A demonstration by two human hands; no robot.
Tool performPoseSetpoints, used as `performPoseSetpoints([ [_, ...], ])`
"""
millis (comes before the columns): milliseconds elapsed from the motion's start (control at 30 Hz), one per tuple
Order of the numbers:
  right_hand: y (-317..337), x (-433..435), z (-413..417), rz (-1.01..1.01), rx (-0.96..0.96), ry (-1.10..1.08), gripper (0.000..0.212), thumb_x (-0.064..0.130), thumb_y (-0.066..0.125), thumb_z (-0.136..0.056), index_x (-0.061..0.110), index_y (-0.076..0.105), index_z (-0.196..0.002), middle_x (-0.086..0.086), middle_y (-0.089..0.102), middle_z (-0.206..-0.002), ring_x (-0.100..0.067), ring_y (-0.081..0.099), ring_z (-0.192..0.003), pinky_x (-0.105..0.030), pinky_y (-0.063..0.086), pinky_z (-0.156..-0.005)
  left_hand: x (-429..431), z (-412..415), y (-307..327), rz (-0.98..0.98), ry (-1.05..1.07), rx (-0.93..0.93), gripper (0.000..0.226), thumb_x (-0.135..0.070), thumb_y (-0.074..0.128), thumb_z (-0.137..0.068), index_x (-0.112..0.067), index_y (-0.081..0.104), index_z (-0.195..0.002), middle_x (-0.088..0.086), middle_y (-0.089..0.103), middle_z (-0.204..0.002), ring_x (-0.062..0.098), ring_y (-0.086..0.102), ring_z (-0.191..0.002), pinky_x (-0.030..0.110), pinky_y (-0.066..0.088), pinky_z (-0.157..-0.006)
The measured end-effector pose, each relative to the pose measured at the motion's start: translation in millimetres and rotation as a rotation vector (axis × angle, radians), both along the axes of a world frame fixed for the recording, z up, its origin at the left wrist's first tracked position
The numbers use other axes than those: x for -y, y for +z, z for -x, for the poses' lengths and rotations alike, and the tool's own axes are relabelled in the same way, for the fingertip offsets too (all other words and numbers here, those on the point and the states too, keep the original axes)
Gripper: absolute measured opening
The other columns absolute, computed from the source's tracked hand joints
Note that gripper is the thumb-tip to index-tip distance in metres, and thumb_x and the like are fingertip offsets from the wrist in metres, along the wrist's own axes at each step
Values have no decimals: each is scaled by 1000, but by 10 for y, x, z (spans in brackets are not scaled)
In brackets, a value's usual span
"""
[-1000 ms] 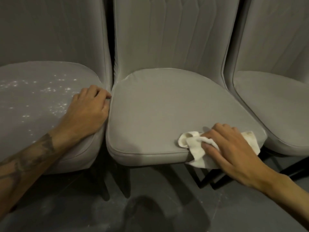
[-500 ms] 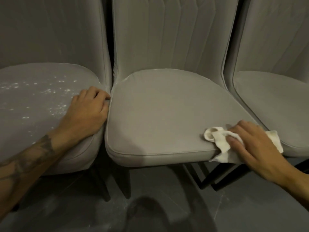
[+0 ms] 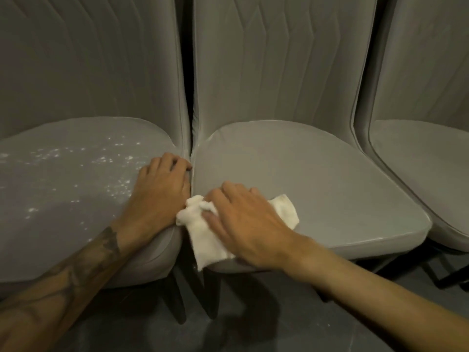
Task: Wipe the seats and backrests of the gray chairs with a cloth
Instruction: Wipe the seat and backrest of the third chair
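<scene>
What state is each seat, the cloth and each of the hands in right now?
left seat, speckled with white dust.
middle seat, no specks visible.
right seat, no specks visible.
cloth, crumpled, overhanging middle seat's front edge.
left hand, rests on left seat, fingertips curled over its edge.
right hand, presses cloth down.

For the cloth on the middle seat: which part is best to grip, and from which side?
Probably the bunched left end of the cloth, pinched from above: it stands up off the middle seat, while the rest lies flat under the right hand or hangs over the front edge.
</scene>
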State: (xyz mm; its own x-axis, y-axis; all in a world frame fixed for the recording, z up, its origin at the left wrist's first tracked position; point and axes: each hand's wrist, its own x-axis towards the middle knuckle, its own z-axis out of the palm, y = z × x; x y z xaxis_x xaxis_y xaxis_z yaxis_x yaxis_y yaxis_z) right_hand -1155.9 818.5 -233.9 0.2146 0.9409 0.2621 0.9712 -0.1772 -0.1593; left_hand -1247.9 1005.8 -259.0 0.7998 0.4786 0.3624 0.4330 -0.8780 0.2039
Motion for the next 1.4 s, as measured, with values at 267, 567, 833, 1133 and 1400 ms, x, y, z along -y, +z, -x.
performPoseSetpoints([
  [267, 5, -148, -1165, 42, -51, -588, 36, 42, 33, -105, 13, 52, -116, -14, 56, -115, -39, 54, -105, -47, 41, -88, -2, 5, 45, 8, -17, -34, 27, -29, 41, -106, -17, 60, -121, 6, 56, -122, 26, 53, -106, 44, 43, -94],
  [567, 115, 93, -2149, -92, -72, -995, 43, 42, 44, -101, 7, 46, -127, -19, 44, -130, -41, 46, -119, -49, 36, -99, -107, -380, 154, -47, -37, -80, 42, -45, 36, -100, -13, 57, -117, 9, 57, -118, 32, 56, -101, 46, 46, -85],
  [833, -47, 50, -2481, -73, 6, -990, 24, 16, 40, -103, 0, 50, -119, -19, 48, -122, -35, 46, -108, -40, 35, -91, -92, -654, 245, 96, -5, -114, 51, -48, 29, -101, -14, 60, -124, 8, 57, -135, 31, 56, -119, 48, 44, -100],
  [1133, -76, -768, -3027, -18, -73, -870, 28, 13, 37, -100, 2, 50, -123, -18, 47, -129, -41, 47, -115, -47, 37, -93, -128, -692, 151, 132, 53, -95, 47, -52, 28, -101, -25, 58, -126, -2, 55, -139, 23, 52, -125, 44, 40, -103],
  [1400, -76, 54, -3159, 93, 164, -798, 19, 16, 47, -99, 6, 53, -114, -15, 51, -117, -35, 51, -99, -38, 31, -78, -48, -695, 198, 118, 66, -84, 51, -51, 31, -100, -20, 65, -124, -2, 59, -136, 21, 52, -119, 42, 38, -96],
])
